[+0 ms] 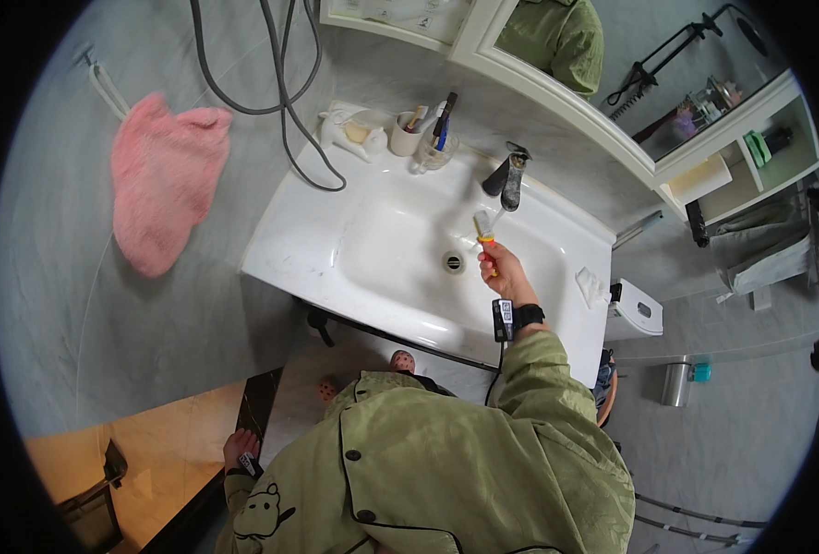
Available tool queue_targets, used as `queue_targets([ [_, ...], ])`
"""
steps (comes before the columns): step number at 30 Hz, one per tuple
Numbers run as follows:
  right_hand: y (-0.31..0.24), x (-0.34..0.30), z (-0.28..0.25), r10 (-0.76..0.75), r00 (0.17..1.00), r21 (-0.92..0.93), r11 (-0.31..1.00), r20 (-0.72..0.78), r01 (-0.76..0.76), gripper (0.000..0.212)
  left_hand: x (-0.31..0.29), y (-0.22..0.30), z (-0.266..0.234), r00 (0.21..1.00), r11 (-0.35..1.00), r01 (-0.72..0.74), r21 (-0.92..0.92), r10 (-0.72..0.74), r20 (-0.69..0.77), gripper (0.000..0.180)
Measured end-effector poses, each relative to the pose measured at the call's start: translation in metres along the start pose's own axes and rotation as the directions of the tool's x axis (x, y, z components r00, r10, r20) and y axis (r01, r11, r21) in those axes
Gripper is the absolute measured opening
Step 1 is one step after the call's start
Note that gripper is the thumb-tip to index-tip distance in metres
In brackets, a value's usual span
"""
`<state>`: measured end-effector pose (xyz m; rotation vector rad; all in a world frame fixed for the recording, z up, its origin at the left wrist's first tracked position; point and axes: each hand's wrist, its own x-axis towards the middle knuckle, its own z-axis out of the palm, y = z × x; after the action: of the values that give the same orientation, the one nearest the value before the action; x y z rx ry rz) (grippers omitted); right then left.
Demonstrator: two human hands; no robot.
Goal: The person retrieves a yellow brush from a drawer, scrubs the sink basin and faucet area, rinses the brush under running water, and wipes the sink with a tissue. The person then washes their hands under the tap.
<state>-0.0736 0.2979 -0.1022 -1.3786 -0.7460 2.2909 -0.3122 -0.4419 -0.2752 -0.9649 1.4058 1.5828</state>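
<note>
My right hand (pixel 505 274) is over the white washbasin (pixel 382 268), closed around the red and yellow handle of a small brush (pixel 482 226). The brush's pale head points up toward the dark faucet (pixel 511 177) and sits just below its spout. Whether water is running over it is hard to make out. Below the brush, a little to the left, lies the round drain (pixel 453 263). My left hand (pixel 240 448) hangs low at my left side, away from the basin. Its fingers look loosely apart, and nothing shows in them.
A cup (pixel 405 137) and a clear holder (pixel 435 155) with brushes stand at the basin's back left, near a grey hose (pixel 283 92). A crumpled white tissue (pixel 591 288) lies on the right rim. The mirror cabinet (pixel 654 78) overhangs the back; a pink towel (pixel 165 185) hangs left.
</note>
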Motion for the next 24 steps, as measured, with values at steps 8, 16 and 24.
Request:
queue_targets([
  [8,0.019,0.007,0.021,-0.111,0.943,-0.166,0.984,-0.314,0.060,0.020,0.025,0.015,-0.025,0.998,0.998,-0.004,0.060,0.000,0.069,0.043],
  [16,0.181,-0.001,0.195,-0.733,0.611,-0.828,0.120,0.299,0.548,0.036,0.012,0.053,-0.062,0.998,0.996,0.059,0.069,-0.061,0.021,0.043],
  [24,0.283,-0.036,0.356,-0.461,0.722,-0.850,-0.173,0.516,0.497,0.048,0.041,0.065,-0.160,0.486,0.930,0.329,-0.165,-0.017,0.874,0.032],
])
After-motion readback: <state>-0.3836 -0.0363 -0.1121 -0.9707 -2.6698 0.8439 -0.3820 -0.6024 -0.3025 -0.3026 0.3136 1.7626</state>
